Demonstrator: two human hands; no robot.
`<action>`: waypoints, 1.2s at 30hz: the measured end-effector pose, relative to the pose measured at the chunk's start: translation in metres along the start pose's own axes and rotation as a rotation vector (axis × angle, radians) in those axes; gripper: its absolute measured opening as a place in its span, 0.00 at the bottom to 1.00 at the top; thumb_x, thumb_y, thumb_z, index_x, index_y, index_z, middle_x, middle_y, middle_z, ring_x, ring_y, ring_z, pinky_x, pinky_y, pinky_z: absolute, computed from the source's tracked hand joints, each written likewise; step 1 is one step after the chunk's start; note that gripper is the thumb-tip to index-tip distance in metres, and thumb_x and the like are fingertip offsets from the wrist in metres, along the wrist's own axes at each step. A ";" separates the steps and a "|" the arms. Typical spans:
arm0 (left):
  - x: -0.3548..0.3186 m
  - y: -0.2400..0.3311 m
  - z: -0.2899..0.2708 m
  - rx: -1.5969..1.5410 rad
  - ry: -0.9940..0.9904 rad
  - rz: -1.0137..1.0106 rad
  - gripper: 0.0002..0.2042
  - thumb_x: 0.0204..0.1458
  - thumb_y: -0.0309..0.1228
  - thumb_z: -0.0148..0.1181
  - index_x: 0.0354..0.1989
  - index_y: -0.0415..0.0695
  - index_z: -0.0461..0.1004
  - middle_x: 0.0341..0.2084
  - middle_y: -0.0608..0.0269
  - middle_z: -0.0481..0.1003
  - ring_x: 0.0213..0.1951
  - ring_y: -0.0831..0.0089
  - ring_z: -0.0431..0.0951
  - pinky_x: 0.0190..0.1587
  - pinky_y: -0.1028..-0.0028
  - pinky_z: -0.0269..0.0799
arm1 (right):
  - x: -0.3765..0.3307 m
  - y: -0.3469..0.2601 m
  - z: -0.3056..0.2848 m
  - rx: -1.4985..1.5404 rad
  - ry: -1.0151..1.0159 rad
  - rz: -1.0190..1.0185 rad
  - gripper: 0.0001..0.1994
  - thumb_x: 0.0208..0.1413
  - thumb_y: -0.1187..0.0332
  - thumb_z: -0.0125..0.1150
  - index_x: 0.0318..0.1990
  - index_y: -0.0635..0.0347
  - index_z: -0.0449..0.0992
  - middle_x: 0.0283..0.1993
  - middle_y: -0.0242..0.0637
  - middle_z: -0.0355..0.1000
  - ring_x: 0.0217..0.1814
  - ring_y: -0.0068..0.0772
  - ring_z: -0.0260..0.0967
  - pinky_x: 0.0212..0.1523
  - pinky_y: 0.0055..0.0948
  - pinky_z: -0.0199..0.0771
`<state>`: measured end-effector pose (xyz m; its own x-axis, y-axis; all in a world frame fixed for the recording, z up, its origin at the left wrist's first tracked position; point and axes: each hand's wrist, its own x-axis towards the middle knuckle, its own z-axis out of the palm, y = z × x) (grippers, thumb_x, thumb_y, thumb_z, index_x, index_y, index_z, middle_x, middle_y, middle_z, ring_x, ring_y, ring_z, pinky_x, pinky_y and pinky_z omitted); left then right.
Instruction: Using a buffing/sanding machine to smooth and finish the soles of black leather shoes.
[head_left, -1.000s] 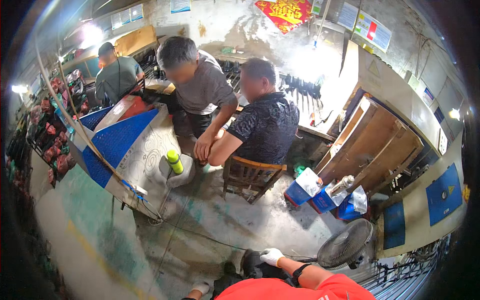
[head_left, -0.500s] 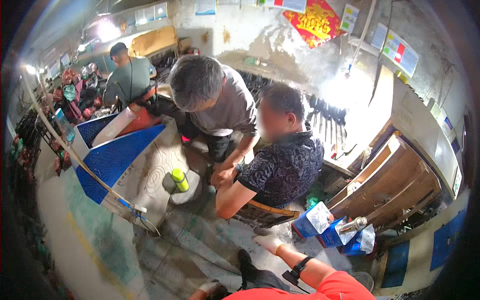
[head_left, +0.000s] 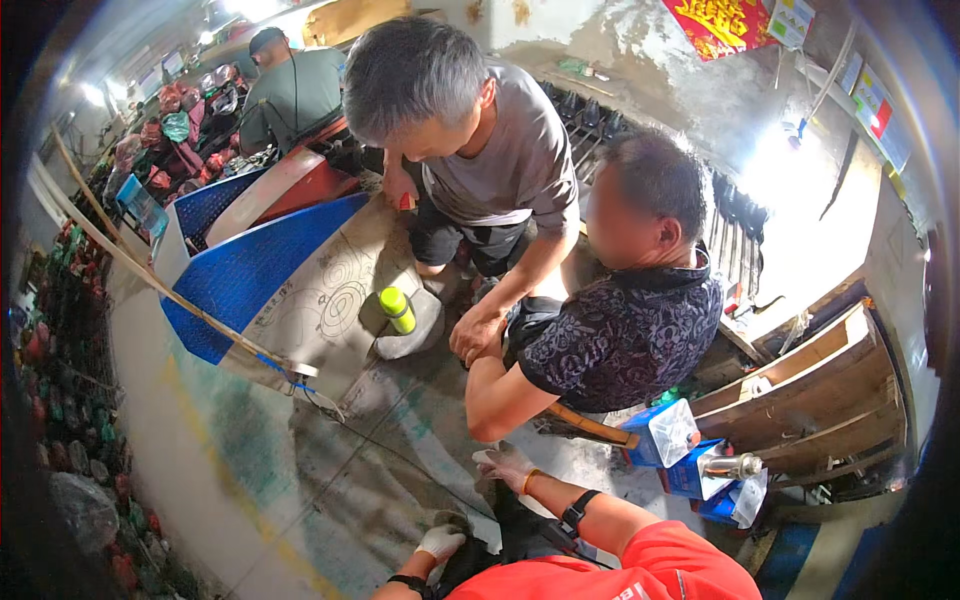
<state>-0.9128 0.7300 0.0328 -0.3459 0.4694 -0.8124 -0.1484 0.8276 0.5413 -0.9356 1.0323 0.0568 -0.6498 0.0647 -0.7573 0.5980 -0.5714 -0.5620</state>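
My left hand (head_left: pixel 441 541), in a pale glove, rests low in the view against my dark trousers (head_left: pixel 522 528). It looks laid flat, with nothing seen in it. To its right and farther out, my right hand (head_left: pixel 508 467) is also gloved, with an orange band at the wrist. Its fingers stretch to the left, apart, near my knee, and I see nothing held. Ahead, a person in a grey shirt (head_left: pixel 515 140) leans over and grips the forearm of a seated person in a dark patterned shirt (head_left: pixel 625 335).
A green-yellow bottle (head_left: pixel 398 310) stands on a grey stool (head_left: pixel 412 340). At left are a blue-lined tray (head_left: pixel 260 290) and a slanting pole (head_left: pixel 180 298). Blue boxes (head_left: pixel 690 470) and wooden shelving (head_left: pixel 800 400) stand at right. Another person (head_left: pixel 295 95) sits farther back.
My view has shifted, so the scene sits further right and lower. My left hand has come into fuller view. The two people ahead still hold their arms together.
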 end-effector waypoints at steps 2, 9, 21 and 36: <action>0.005 -0.044 0.018 0.163 -0.040 -0.140 0.26 0.61 0.48 0.59 0.58 0.42 0.85 0.55 0.40 0.84 0.59 0.38 0.81 0.62 0.50 0.75 | -0.008 -0.001 0.007 -0.109 -0.051 0.053 0.22 0.68 0.62 0.73 0.64 0.60 0.76 0.47 0.31 0.79 0.50 0.30 0.79 0.50 0.34 0.83; 0.000 -0.168 0.049 -0.130 -0.217 -0.188 0.19 0.67 0.47 0.60 0.52 0.44 0.83 0.45 0.65 0.85 0.46 0.70 0.80 0.50 0.74 0.72 | -0.056 0.023 0.036 0.027 -0.137 0.059 0.46 0.63 0.64 0.75 0.83 0.63 0.55 0.41 0.30 0.75 0.37 0.21 0.72 0.37 0.29 0.73; -0.017 -0.104 0.003 -0.031 -0.032 0.019 0.20 0.66 0.45 0.59 0.54 0.44 0.84 0.48 0.57 0.85 0.49 0.63 0.82 0.54 0.68 0.75 | -0.081 0.034 0.016 -0.276 -0.055 -0.143 0.38 0.63 0.63 0.73 0.77 0.69 0.68 0.48 0.37 0.80 0.43 0.28 0.78 0.43 0.31 0.79; -0.058 -0.095 0.036 -0.060 0.231 -0.089 0.20 0.66 0.43 0.57 0.57 0.44 0.85 0.51 0.48 0.85 0.54 0.54 0.84 0.59 0.61 0.78 | -0.056 -0.076 0.078 0.112 -0.251 -0.059 0.16 0.68 0.59 0.70 0.55 0.57 0.80 0.48 0.33 0.78 0.48 0.35 0.78 0.54 0.38 0.79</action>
<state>-0.8453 0.6349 0.0206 -0.5303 0.3072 -0.7902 -0.2398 0.8396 0.4873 -0.9812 1.0084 0.1680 -0.7865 -0.0962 -0.6101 0.5090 -0.6605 -0.5520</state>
